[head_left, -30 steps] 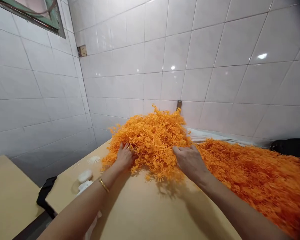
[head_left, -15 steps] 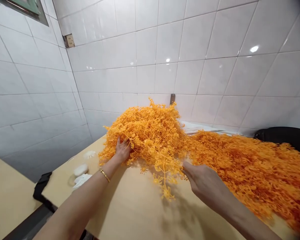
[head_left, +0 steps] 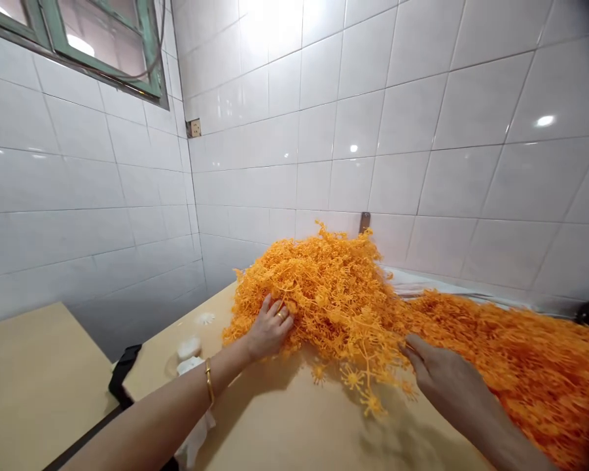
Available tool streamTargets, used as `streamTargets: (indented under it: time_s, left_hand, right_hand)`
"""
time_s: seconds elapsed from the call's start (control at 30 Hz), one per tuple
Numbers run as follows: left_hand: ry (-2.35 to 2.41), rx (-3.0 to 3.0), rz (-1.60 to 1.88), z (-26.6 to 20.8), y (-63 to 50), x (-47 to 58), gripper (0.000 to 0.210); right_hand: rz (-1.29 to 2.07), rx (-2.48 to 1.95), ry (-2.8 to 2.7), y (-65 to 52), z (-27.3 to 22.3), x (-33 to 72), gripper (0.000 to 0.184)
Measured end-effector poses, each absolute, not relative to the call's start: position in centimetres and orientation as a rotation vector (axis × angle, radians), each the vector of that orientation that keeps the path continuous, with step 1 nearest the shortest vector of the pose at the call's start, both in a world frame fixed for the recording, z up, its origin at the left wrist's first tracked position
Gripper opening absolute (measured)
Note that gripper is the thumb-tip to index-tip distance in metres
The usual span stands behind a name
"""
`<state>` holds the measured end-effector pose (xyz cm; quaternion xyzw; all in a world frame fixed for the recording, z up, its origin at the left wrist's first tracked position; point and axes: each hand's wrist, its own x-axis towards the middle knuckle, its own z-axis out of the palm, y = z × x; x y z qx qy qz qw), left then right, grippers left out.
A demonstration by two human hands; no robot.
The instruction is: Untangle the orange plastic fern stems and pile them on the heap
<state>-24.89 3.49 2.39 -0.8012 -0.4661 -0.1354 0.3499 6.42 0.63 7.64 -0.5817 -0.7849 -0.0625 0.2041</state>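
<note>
A tall heap of orange artificial flower sprigs stands on the table against the tiled wall. At its left front edge is my left hand, wearing a ring and a gold bracelet, with its fingers curled into the sprigs and the fingertips partly hidden. My right hand is closed, pinching the stem end of a sprig. That sprig's spiky flower heads hang over the table in front of the heap.
A wider layer of orange sprigs covers the table's right side. To the left lie a round white object, crumpled white material and a black strap. Another table stands at far left, below a green window.
My left hand has drawn slightly out of the heap, so more of its fingers show. The right hand still pinches the sprig. The view has tilted up and turned left.
</note>
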Motion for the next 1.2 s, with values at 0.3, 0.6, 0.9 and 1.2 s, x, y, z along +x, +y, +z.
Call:
streamTargets:
  time_s: [0.3,0.6,0.9,1.2]
  left_hand:
    - [-1.362,-2.164,-0.326,-0.1,6.1,-23.9,0.044]
    - [-1.472,-2.154,-0.205,0.3,6.4,-24.9,0.031]
    - [-1.528,-2.143,-0.229,1.3,6.5,-25.8,0.034]
    - [-1.393,-2.141,-0.398,1.6,5.6,-25.4,0.024]
  right_hand:
    - [-0.055,-1.619,-2.309,-1.7,7.1,6.7,0.024]
    - [-0.021,-1.546,-2.181,-2.8,3.3,12.2,0.027]
    - [0.005,-1.819,-1.999,-9.1,1.9,20.2,0.027]
    - [0.162,-1.999,-2.030,-10.4,2.3,18.1,0.030]
